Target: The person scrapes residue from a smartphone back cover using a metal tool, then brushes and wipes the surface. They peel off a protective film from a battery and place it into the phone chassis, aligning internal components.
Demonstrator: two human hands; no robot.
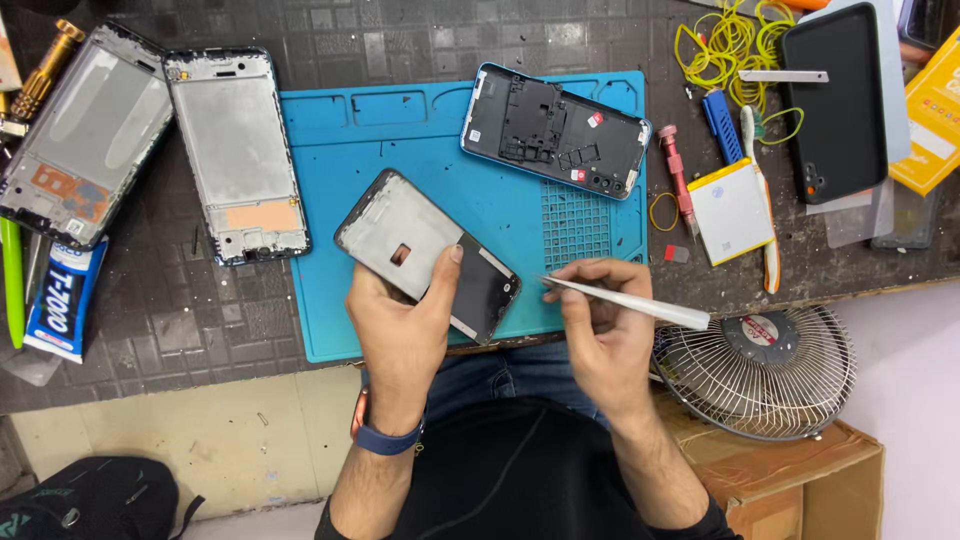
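From the head view, my left hand (400,320) grips the phone frame (425,255) above the blue repair mat (330,300), thumb pressed on it. My right hand (600,320) pinches the tweezers (625,302); I'd keep the tip low, wrist steady.

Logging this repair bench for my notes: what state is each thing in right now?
Phone frame: bare, held tilted in left hand.
Tweezers: pinched in right hand.
Blue-edged phone: back off, insides exposed.
Two frames: stripped, flat.
Fan: lying face up.

An opened phone (556,131) lies on the mat (330,300), two frames (238,155) left.
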